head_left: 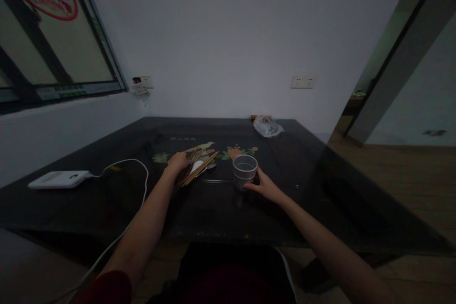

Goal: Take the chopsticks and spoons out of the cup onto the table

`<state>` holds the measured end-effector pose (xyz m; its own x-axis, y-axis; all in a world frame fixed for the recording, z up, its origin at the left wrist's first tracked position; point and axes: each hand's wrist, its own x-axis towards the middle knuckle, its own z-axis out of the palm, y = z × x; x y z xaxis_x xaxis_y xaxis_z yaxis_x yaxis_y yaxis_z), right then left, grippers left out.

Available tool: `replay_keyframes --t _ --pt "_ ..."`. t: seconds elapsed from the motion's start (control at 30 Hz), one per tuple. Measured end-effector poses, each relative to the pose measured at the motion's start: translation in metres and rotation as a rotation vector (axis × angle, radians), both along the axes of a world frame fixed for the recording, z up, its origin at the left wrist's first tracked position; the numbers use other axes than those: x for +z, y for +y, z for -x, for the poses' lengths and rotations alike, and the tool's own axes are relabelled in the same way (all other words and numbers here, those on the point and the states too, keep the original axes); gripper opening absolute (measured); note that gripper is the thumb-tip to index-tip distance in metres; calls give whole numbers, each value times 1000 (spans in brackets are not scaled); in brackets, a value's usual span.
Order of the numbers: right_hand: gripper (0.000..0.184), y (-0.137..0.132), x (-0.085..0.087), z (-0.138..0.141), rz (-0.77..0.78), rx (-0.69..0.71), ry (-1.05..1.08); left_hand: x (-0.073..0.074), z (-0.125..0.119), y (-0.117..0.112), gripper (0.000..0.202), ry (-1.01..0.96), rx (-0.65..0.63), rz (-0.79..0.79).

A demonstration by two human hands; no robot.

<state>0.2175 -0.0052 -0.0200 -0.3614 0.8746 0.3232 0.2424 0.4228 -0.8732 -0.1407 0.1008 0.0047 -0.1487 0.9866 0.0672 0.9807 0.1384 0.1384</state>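
Note:
My left hand point(178, 163) is curled against a bundle of wooden chopsticks point(200, 169) on the dark table, left of centre. Among the chopsticks a white spoon point(196, 166) shows, and beside it the rounded end of a metal spoon point(211, 166). Part of the bundle is hidden behind my fingers. To the right, my right hand point(262, 185) is closed around the side of a grey, see-through-looking cup-shaped holder point(245, 163). Its mouth faces up, its lower part is dotted with a pattern or holes, and it appears to stand upright on the table.
The glossy black table point(213, 218) has a printed flower pattern. At left lies a white power bank point(60, 179) with a white cable point(147, 175) trailing over the front edge. A crumpled clear plastic bag point(267, 126) sits at the back by the wall.

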Motion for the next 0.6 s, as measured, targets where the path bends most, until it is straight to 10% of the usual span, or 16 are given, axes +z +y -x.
replay_keyframes --t 0.23,0.6 --pt "80 1 -3 0 15 16 16 28 -36 -32 32 10 -187 6" --pt "80 3 -6 -1 16 34 46 18 -59 -66 38 85 -168 32"
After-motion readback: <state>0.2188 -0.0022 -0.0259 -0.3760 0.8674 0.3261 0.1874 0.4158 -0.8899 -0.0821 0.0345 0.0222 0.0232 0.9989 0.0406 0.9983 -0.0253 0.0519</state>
